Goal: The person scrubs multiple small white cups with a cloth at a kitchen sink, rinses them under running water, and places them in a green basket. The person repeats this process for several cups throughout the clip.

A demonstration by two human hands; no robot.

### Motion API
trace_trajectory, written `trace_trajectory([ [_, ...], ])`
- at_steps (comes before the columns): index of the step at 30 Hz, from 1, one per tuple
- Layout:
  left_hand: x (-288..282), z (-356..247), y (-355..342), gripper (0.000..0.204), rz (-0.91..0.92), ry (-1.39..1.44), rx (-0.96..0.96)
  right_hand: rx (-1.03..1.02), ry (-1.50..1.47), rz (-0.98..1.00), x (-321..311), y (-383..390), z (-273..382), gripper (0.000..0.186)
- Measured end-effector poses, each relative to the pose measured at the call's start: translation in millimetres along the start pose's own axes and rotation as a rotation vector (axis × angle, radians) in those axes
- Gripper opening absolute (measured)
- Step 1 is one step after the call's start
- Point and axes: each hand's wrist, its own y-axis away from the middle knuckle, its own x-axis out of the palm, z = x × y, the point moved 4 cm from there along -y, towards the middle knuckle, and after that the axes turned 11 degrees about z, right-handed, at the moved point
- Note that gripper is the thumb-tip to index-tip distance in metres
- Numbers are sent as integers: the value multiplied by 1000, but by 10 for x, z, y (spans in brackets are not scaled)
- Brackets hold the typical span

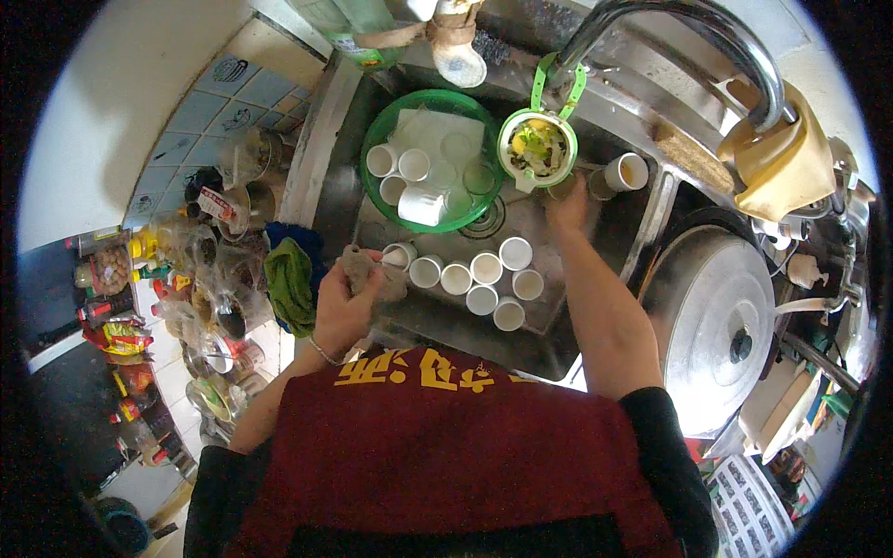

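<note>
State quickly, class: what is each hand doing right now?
Left hand: closed on a grey-brown sponge above the sink.
Right hand: reaching among the cups; grip cannot be told.

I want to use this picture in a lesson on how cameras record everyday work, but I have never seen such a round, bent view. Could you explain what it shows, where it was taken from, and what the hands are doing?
There is no machine here: a person wears a wide fisheye camera on the head, looking down, so straight edges bend near the rim. The forearms come in from below. The person stands at a metal sink. In it lie a cluster of small white cups and a green basin with more cups. A green strainer with food scraps hangs from the tap. The left hand grips a grey cloth. The right hand reaches toward the sink's far side; whether it holds anything is unclear. A large metal lid lies to the right.
</note>
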Motion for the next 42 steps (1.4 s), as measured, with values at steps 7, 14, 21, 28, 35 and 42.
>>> trace_trajectory([
  [7,83,103,-104,23,49,-62,-7,-47,-75,107,261,99,-253,82],
  [14,60,109,-80,24,29,-79,-61,-112,69,55,357,124,-387,85],
  [21,81,301,-61,24,38,31,-136,-204,115,282,281,223,-114,78],
  [28,128,407,-10,26,27,91,-27,-295,723,404,395,182,-41,50],
  [35,65,323,145,30,-5,-54,71,-226,1151,590,519,332,536,33],
  [42,52,332,146,38,-39,118,-67,53,813,380,6,651,727,48],
])
